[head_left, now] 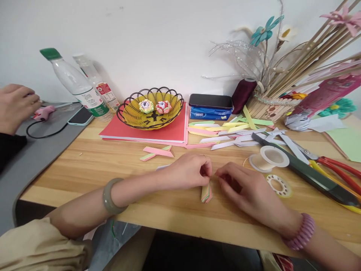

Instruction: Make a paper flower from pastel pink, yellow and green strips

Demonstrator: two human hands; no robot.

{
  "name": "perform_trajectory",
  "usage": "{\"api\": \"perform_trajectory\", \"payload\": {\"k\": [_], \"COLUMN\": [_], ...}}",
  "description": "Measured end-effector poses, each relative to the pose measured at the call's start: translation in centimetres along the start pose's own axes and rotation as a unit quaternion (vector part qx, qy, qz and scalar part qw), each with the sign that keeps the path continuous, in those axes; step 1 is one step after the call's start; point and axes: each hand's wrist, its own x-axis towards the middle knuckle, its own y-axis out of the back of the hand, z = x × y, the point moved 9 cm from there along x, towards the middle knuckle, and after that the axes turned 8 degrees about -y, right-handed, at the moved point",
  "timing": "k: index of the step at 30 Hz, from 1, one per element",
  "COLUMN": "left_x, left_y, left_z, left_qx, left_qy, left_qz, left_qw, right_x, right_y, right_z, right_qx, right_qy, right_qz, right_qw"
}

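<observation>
Head view: folded strips point(207, 194) near front table edge point(194, 230)

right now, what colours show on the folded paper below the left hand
The folded paper shows yellow, green and pink, best in the head view.

Papercraft workspace
Wooden bench point(84, 162) with cut paper strips point(242, 140), thread spool point(269, 160), scissors point(324, 160) and, at eleven o'clock, folded flowers point(146, 106).

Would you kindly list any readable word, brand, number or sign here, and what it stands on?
No text reads with certainty.
Green-capped bottle's label: too small and blurred.
Other bottle's red-and-white label: too small.
Blue packet: pale lettering, too blurred to quote.
Pink packet: print too blurred.
</observation>
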Motion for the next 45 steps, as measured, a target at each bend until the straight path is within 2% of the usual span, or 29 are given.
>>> {"api": "perform_trajectory", "payload": {"k": [3, 8, 11, 18, 25, 33, 41, 45], "left_x": [-0.1, -0.3, -0.6, -1.8, -2.5, -2.8, -2.3, -2.2], "left_y": [0.2, 0.2, 0.0, 0.3, 0.5, 0.4, 0.2, 0.1], "left_z": [0.4, 1.1, 1.3, 3.3, 4.0, 4.4, 4.3, 4.2], "left_qx": [0.012, 0.067, 0.113, 0.214, 0.249, 0.264, 0.244, 0.244], "left_qy": [-0.035, -0.087, -0.111, -0.264, -0.337, -0.359, -0.348, -0.346], "left_qz": [0.0, 0.002, 0.002, 0.052, 0.079, 0.089, 0.08, 0.08], "left_qw": [0.999, 0.994, 0.987, 0.939, 0.905, 0.891, 0.902, 0.903], "right_x": [0.2, 0.9, 1.3, 1.5, 1.6, 2.6, 2.5, 2.3], "right_y": [0.6, -0.3, -0.3, -0.3, -0.7, -1.0, -1.1, -1.1], "right_z": [0.1, 0.2, 0.0, -0.3, -0.7, -0.9, -0.1, -0.2], "right_qx": [0.042, 0.096, 0.092, 0.062, 0.027, 0.006, 0.038, 0.048], "right_qy": [0.013, 0.012, 0.022, 0.042, 0.061, 0.079, 0.031, 0.032], "right_qz": [0.018, -0.036, -0.039, -0.026, -0.035, -0.078, -0.086, -0.092], "right_qw": [0.999, 0.995, 0.995, 0.997, 0.997, 0.994, 0.995, 0.994]}}
